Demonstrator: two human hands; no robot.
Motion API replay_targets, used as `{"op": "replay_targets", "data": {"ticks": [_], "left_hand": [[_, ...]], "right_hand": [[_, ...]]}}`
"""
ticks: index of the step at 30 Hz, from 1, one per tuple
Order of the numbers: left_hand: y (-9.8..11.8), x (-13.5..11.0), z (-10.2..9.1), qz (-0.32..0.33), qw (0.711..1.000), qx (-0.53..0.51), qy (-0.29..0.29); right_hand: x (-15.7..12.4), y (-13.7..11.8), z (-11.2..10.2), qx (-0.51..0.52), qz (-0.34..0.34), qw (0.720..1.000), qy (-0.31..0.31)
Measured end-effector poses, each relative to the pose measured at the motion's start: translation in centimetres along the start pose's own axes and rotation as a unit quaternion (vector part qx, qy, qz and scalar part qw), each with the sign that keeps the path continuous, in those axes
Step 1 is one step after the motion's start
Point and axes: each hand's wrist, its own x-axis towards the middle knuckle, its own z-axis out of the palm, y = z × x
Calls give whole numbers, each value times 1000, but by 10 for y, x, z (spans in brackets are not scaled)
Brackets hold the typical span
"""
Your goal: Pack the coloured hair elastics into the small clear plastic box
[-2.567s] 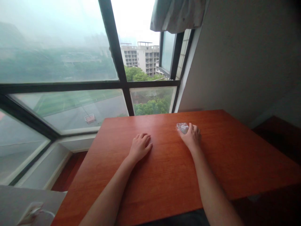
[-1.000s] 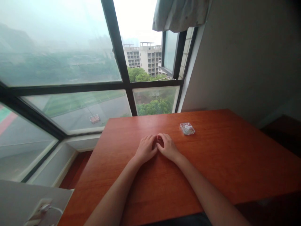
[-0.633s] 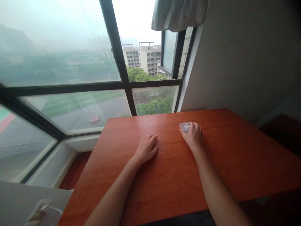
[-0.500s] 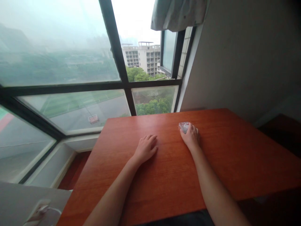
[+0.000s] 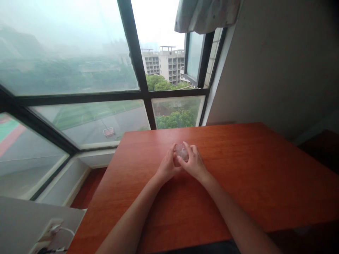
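Observation:
A small, clear, see-through object (image 5: 182, 151), roundish like a glass or plastic dish, is between my two hands over the middle of the table; its exact kind is hard to make out. My left hand (image 5: 168, 163) is closed about its left side, thumb toward me. From the right, my right hand (image 5: 194, 162) grips it with curved fingers and thumb. The fingers cover part of its edges. Beneath them lies the reddish-brown wooden table (image 5: 238, 183).
A dark-framed window (image 5: 106, 98) rises behind and left of the table, with a curtain (image 5: 208, 16) at the top. To the right stands a grey wall (image 5: 272, 63). A wall socket with a white plug (image 5: 55, 229) sits at the lower left.
My right hand has brought the clear object leftward and a little nearer. My left hand, which lay on the table, has moved right and now holds the object's left side.

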Motion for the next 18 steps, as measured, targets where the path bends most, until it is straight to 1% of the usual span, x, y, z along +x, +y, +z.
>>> {"op": "replay_targets", "data": {"ticks": [3, 5, 7, 10, 14, 18], "left_hand": [[5, 1, 1, -38, 992, -122, -3], [8, 2, 0, -58, 982, -177, -3], [10, 2, -2, -62, 974, -216, -6], [10, 4, -3, -61, 965, -256, -12], [9, 6, -7, -63, 956, -285, -28], [9, 5, -15, -69, 949, -302, -58]], "right_hand": [[-3, -11, -1, 3, 1, 1000, -23], [-3, -14, -3, 3, 1, 999, -44], [-2, -15, -6, 6, 3, 998, -64], [0, -15, -8, 13, 14, 996, -88], [3, -12, -9, 20, 24, 992, -124], [7, -4, -10, 53, -2, 988, -144]]}}
